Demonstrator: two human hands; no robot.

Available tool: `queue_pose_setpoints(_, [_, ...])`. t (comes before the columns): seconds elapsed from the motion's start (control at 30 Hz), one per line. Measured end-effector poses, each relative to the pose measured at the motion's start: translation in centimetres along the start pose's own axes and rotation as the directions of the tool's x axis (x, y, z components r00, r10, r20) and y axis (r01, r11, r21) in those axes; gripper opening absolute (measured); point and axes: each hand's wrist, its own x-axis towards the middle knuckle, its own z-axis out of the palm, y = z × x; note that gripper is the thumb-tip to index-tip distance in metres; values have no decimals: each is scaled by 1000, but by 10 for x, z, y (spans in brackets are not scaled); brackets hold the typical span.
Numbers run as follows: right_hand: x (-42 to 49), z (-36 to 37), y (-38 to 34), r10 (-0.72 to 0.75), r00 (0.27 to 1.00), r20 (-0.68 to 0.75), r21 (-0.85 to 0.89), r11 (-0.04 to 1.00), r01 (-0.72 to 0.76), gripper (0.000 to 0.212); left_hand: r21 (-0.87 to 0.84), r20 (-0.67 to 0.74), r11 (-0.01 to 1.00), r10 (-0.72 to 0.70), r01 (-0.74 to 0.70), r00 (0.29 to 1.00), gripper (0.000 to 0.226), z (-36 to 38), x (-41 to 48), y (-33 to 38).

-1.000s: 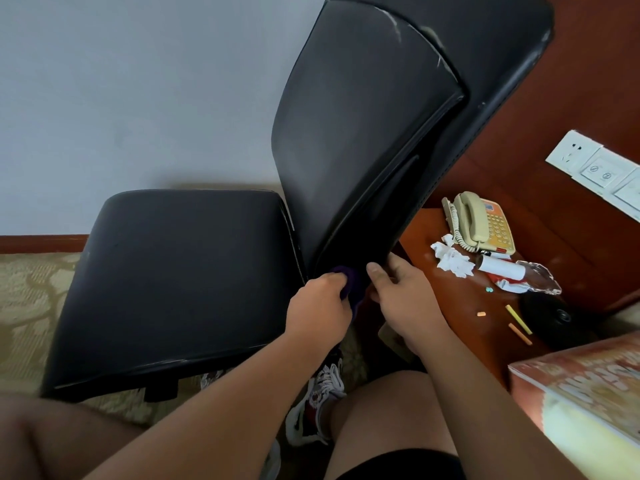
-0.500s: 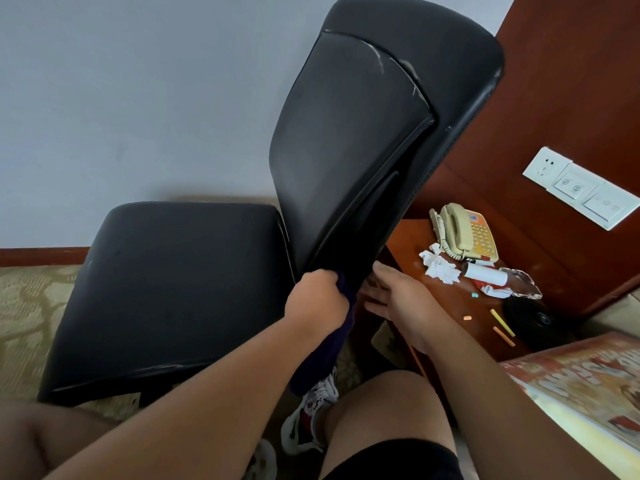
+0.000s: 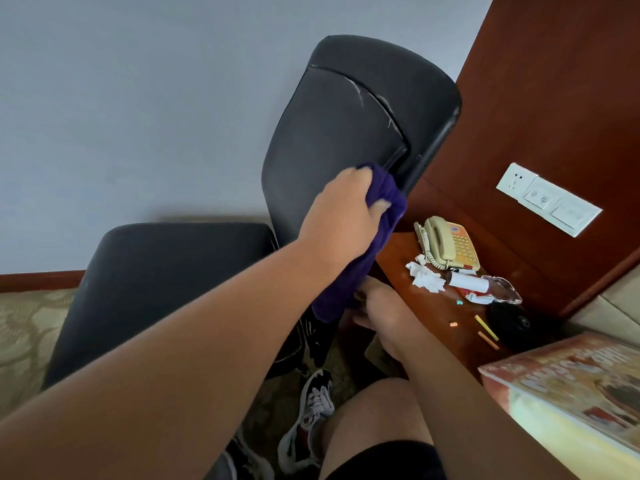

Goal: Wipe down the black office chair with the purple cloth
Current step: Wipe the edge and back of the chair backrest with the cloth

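The black office chair (image 3: 166, 282) stands side-on before me, seat to the left and scuffed backrest (image 3: 349, 126) rising at centre. My left hand (image 3: 341, 216) grips the purple cloth (image 3: 367, 247) and presses it against the backrest's right edge, about halfway up. The cloth's loose end hangs down below my wrist. My right hand (image 3: 381, 313) is low at the base of the backrest, behind the hanging cloth. Its fingers are hidden by the cloth and the chair.
A wooden side table (image 3: 443, 320) stands right of the chair with a beige telephone (image 3: 450, 242), crumpled tissue (image 3: 426, 277), small scraps and a black round object (image 3: 509, 323). A dark wood panel with switches (image 3: 550, 199) rises behind. A printed box (image 3: 571, 393) lies at lower right. My shoe (image 3: 311, 420) rests on patterned carpet.
My left hand has slid the purple cloth upward along the backrest's right edge, from its base to about mid-height. My right hand stayed low. The view tilted up and back.
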Motion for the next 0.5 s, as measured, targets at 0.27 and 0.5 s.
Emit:
queue_pose_setpoints(0.27, [-20, 7, 0, -23, 990, -140, -3, 1000, 23, 46, 66, 230, 991, -127, 114, 965, 14, 38, -58, -56])
queue_pose_setpoints(0.5, [-18, 26, -14, -203, 959, -197, 375, 888, 265, 29, -170, 455, 979, -22, 111, 890, 7, 0, -50, -55])
